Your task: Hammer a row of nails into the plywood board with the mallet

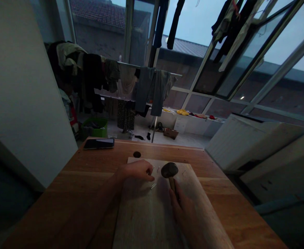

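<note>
So nails seem to be getting set up on the board [141, 214] here, going by how stuff is laid out (12 o'clock = toward the window [141, 38]). The board is laid flat on the tabletop [71, 188], and the left hand [139, 170] is held over its far part, around 11 o'clock. Its fingers are curled nearly closed, and a thin nail [153, 168] can be seen right by them; whether it's actually pinched can't be told, way too dark. The hammer [170, 169] is gripped in the right hand [183, 206], fingers wrapped snugly round the handle, with the head held near 1 o'clock on the board.

If a tap is wanted, a steady nail, a straight short swing and left fingers kept out of the head's path would be called for, imo.

As for what's in the way: another nail [158, 169] is seen between the left fingers and the hammer head, apparently upright, so it could easily get clipped. A couple of loose nails [153, 186] are left lying at 5 o'clock from the left fingertips and could be rolled by a bump. A phone [99, 144] is parked up at 10 o'clock on the tabletop, and a dark round hole [136, 154] is found just past the board's 11 o'clock corner. Beyond that, clothes [141, 86] are hung on a rack, with a green basket [101, 127] set down at 11 o'clock.
</note>
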Demonstrator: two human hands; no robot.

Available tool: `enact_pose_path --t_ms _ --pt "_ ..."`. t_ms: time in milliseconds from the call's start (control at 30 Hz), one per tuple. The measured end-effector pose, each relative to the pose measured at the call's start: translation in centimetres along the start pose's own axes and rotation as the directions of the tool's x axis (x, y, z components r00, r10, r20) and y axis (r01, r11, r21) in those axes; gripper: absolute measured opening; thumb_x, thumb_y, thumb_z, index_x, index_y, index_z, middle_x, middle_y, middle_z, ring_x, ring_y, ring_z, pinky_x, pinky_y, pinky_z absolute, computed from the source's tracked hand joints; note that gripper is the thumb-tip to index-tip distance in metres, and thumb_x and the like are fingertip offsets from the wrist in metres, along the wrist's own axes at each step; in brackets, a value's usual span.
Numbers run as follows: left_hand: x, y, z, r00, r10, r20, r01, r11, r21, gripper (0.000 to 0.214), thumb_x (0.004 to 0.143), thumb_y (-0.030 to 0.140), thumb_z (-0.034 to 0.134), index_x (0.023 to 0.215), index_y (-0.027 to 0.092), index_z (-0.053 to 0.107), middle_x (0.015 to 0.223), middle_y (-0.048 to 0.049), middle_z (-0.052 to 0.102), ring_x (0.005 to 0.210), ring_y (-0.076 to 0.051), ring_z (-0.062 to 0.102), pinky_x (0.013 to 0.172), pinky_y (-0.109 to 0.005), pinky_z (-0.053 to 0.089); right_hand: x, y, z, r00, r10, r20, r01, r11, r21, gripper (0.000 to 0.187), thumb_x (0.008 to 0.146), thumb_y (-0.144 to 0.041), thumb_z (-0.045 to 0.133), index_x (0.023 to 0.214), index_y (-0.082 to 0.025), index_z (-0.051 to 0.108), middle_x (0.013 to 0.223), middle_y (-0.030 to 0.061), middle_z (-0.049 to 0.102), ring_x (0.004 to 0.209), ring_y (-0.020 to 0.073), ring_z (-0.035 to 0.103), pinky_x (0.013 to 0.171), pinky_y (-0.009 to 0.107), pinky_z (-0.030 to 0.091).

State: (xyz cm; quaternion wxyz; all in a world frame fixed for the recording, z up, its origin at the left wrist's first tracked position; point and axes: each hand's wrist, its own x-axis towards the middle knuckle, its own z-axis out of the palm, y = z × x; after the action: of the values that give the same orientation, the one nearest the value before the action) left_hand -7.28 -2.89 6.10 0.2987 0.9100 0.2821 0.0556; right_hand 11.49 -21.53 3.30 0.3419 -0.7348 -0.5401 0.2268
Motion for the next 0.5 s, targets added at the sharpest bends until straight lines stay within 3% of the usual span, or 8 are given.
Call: enact_pose_path --t_ms 67,233,367,500 --pt "-0.5 1.4 0.2 0.996 -0.031 0.08 0.025 0.997 0.073 0.019 0.074 0.035 0.079 0.068 0.019 0.071 0.069 -0.0035 0.067 0.065 -0.019 0.061 0.063 -0.03 0.045 0.0 0.3 -0.2 1.0 0.025 0.01 -0.025 1.0 -0.003 0.065 0.103 -0.05 0.04 0.157 -0.016 0.053 0.124 0.0156 0.078 0.114 0.034 0.075 0.09 0.041 0.059" --pt "-0.6 3.5 1.3 0.99 -0.064 0.124 0.045 0.987 0.152 0.006 0.068 0.023 0.079 0.066 0.021 0.073 0.07 -0.0055 0.068 0.066 -0.023 0.064 0.061 -0.032 0.045 -0.4 -0.1 0.0 0.999 -0.002 0.034 0.001 1.0 0.017 0.064 0.104 -0.052 0.039 0.157 -0.018 0.052 0.131 0.0139 0.076 0.118 0.0311 0.074 0.092 0.037 0.059" --pt "-0.6 3.4 0.9 0.986 -0.029 0.163 0.003 0.987 0.158 0.008 0.069 0.021 0.078 0.065 0.021 0.071 0.067 -0.0035 0.066 0.063 -0.021 0.061 0.059 -0.032 0.042 -0.8 0.2 0.9 1.0 -0.01 -0.011 0.01 1.0 0.02 0.063 0.104 -0.053 0.039 0.156 -0.02 0.054 0.132 0.0126 0.075 0.119 0.0305 0.073 0.093 0.037 0.059" --pt "-0.8 2.0 -0.6 0.993 -0.058 0.098 0.047 0.993 0.108 0.004 0.074 0.021 0.074 0.074 0.02 0.071 0.077 -0.0027 0.069 0.07 -0.02 0.062 0.059 -0.028 0.039 -0.9 0.7 1.4 0.999 -0.005 -0.036 0.007 0.999 0.047 0.061 0.105 -0.048 0.04 0.155 -0.017 0.054 0.13 0.0144 0.076 0.115 0.0329 0.075 0.091 0.042 0.06"
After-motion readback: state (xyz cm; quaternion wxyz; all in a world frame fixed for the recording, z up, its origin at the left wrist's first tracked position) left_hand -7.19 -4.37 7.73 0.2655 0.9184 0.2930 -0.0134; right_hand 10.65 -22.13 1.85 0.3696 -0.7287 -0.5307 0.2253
